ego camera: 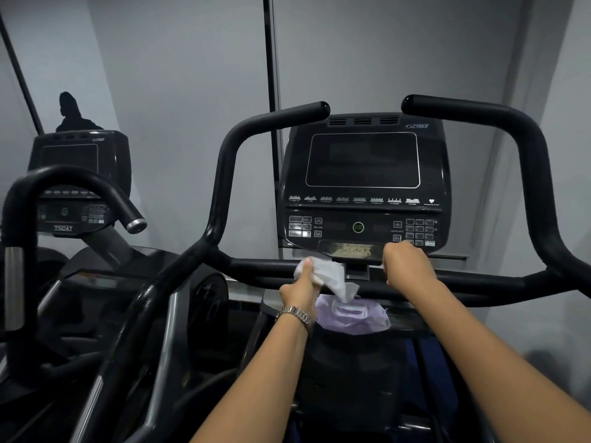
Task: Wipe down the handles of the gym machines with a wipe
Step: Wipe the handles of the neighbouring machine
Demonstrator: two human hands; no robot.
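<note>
A black cardio machine fills the view, with a curved left handle [230,155], a curved right handle [531,148] and a crossbar [262,263] under its console [363,183]. My left hand [302,289], with a metal watch on the wrist, is shut on a crumpled white wipe [332,276] held against the crossbar's middle. Its lower end trails into a purple wipe pack [351,314] lying just below the bar. My right hand [407,266] is closed in a fist around the crossbar right under the console.
A second, similar machine stands to the left, with its console [76,180] and a looped black handlebar [64,177] ending in a silver cap. A grey wall and a dark vertical post [271,59] lie behind. The machine's dark body sits below my forearms.
</note>
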